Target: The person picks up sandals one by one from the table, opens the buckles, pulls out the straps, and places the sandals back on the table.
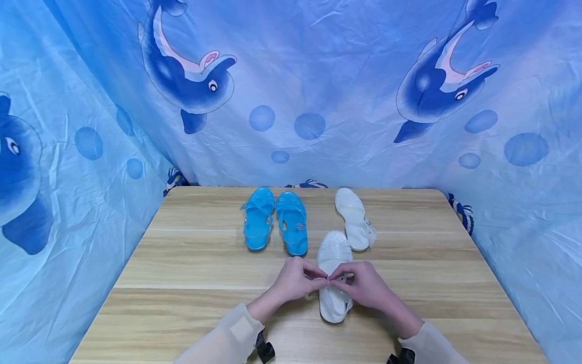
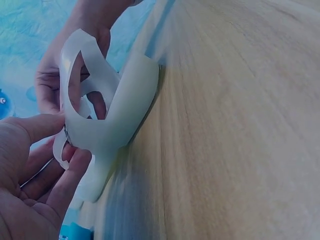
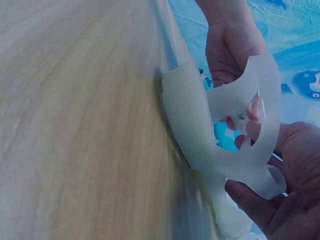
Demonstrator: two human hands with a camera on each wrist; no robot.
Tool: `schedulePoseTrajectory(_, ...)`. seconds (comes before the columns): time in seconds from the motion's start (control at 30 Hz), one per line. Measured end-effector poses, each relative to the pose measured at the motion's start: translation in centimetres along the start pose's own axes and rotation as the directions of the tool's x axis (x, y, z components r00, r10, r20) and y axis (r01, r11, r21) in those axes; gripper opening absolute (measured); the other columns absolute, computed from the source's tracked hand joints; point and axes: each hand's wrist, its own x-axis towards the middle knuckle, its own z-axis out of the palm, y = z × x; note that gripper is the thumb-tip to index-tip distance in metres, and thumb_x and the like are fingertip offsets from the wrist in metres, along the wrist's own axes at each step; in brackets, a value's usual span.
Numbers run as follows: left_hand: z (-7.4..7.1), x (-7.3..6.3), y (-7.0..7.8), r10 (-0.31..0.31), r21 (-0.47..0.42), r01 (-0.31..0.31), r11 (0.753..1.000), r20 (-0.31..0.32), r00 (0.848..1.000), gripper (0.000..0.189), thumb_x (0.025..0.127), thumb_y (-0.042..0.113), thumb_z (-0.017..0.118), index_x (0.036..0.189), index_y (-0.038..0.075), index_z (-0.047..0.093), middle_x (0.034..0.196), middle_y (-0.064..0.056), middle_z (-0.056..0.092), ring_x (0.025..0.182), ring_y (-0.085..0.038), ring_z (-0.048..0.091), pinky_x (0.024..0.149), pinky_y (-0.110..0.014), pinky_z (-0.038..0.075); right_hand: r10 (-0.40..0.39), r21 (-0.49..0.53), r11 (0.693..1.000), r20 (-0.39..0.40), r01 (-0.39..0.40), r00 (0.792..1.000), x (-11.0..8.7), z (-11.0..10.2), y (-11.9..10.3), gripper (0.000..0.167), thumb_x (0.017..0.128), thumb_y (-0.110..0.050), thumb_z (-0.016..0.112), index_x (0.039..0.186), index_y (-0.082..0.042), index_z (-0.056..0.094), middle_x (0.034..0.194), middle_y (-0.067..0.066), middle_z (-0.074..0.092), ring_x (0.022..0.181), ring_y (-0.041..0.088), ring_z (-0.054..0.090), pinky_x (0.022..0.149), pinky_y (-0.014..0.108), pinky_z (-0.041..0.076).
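A white translucent jelly sandal [image 1: 334,253] lies sole down on the table, toe pointing away from me. Over its middle, my left hand [image 1: 294,279] and right hand [image 1: 364,285] meet with fingertips nearly touching. In the left wrist view, the left thumb and fingers pinch the sandal's strap [image 2: 95,134] beside a small dark buckle part [image 2: 67,134]. The right wrist view has my right thumb and fingers gripping the loop of the ankle strap [image 3: 270,115]. A small metal stud [image 3: 242,117] shows near the left fingertips. How the strap end sits in the buckle is partly hidden.
A second white sandal [image 1: 352,215] lies just behind, to the right, its strap out sideways. Two blue sandals [image 1: 257,222] stand side by side at the back, left of the white ones. Dolphin-printed blue sheeting [image 1: 291,76] hangs around the wooden table [image 1: 191,263].
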Motion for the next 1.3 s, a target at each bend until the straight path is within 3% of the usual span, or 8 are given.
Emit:
schedulePoseTrajectory(0.3,0.0,0.2,-0.1,0.05,0.019,-0.051,0.999,0.007,0.999,0.019,0.092,0.029,0.086,0.1,0.012,0.086,0.093,0.004,0.084,0.08,0.002,0.071,0.073,-0.019,0.059,-0.012,0.018,1.0,0.014,0.011,1.0,-0.1,-0.1,0.0,0.011,0.095,-0.016,0.082,0.094,-0.026,0.082,0.093,-0.011,0.08,0.086,-0.001,0.07,0.074,0.022,0.06)
schedulePoseTrajectory(0.63,0.2,0.3,0.0,0.083,0.045,-0.082,0.996,-0.03,0.996,0.013,0.09,0.026,0.086,0.097,0.015,0.087,0.088,0.003,0.083,0.069,0.004,0.066,0.063,-0.019,0.056,-0.059,0.024,0.998,0.025,0.058,0.998,0.2,-0.2,0.4,0.01,0.096,-0.017,0.08,0.096,-0.026,0.079,0.096,-0.008,0.08,0.09,0.001,0.072,0.077,0.024,0.061)
schedulePoseTrajectory(0.9,0.1,0.6,0.1,0.063,0.036,-0.062,0.997,-0.023,0.998,0.011,0.088,0.023,0.087,0.094,0.015,0.087,0.088,0.002,0.083,0.074,0.002,0.069,0.068,-0.019,0.057,-0.043,0.03,0.999,0.012,0.043,0.999,-0.1,-0.2,0.8,0.011,0.095,-0.016,0.081,0.101,-0.026,0.083,0.098,-0.009,0.08,0.088,0.001,0.069,0.072,0.023,0.059)
schedulePoseTrajectory(1.17,0.0,0.6,0.1,0.042,0.02,-0.042,0.999,-0.001,0.999,0.012,0.088,0.026,0.088,0.094,0.015,0.087,0.088,0.005,0.083,0.074,0.002,0.07,0.069,-0.019,0.059,-0.044,0.044,0.998,0.002,0.044,0.999,-0.4,-0.4,1.0,0.013,0.095,-0.013,0.081,0.101,-0.024,0.082,0.098,-0.007,0.08,0.089,0.002,0.07,0.076,0.024,0.059)
schedulePoseTrajectory(1.3,0.0,0.6,0.0,0.047,0.01,-0.047,0.999,-0.003,0.999,0.013,0.088,0.027,0.089,0.094,0.016,0.087,0.089,0.005,0.083,0.075,0.003,0.071,0.071,-0.019,0.059,-0.018,0.062,0.998,0.002,0.017,1.0,-0.2,-0.4,0.7,0.008,0.095,-0.02,0.082,0.1,-0.026,0.081,0.1,-0.009,0.081,0.091,0.002,0.071,0.077,0.024,0.06)
